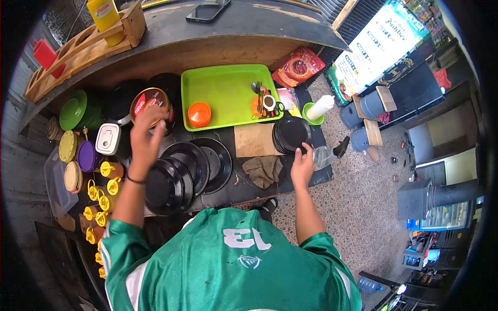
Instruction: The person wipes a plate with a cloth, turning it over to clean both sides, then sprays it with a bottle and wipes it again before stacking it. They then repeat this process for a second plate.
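Observation:
My left hand is raised over the counter beside a round red tin, its fingers apart and nothing in it. Below it lie black plates in an overlapping row. On the right, my right hand is at the lower edge of a stack of small black plates, next to a clear plastic bottle. Its fingers are bent and partly seen from behind, so whether they grip anything is unclear. A brown cloth lies between the two groups of plates.
A green tray holds an orange bowl and cutlery. A white squeeze bottle stands in a green cup. Yellow-lidded containers line the left side. A phone lies on the upper shelf.

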`<state>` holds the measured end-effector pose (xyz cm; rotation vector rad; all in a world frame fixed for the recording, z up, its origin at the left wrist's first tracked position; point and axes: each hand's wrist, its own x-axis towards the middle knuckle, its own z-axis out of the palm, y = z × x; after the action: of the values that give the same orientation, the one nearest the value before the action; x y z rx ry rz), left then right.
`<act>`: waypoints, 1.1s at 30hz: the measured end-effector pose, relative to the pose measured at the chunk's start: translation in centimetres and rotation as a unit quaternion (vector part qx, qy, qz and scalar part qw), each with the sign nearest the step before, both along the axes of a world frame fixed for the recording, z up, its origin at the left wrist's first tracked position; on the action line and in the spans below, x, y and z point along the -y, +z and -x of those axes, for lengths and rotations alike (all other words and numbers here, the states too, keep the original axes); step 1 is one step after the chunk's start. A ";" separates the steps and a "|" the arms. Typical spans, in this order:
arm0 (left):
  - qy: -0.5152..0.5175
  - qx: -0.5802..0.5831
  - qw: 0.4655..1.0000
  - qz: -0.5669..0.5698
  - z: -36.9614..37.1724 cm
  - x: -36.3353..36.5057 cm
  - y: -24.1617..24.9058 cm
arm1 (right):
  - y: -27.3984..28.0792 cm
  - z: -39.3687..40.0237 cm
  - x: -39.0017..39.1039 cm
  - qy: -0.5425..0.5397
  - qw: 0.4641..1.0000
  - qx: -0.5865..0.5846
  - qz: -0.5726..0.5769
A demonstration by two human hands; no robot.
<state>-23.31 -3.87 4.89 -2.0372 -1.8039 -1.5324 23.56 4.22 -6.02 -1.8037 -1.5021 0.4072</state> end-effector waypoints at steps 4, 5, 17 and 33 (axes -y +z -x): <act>-0.003 -0.048 0.998 0.047 5.6 -7.0 2.4 | 0.0 1.3 2.6 0.069 0.996 -0.053 -0.032; -0.007 -0.050 0.998 0.045 6.6 -8.7 2.7 | -0.2 1.6 3.2 0.076 0.995 -0.066 -0.022; -0.097 -0.259 0.891 0.360 15.5 -23.7 -3.6 | -1.0 2.7 7.0 0.098 0.979 -0.155 0.083; -0.150 -0.396 0.792 0.441 17.1 -26.7 -5.0 | -0.5 4.0 5.8 0.065 0.981 -0.145 0.108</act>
<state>-40.41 22.81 -0.12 -2.7408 -1.9558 0.4206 19.53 -1.55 -6.56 -1.7219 -1.4152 0.8894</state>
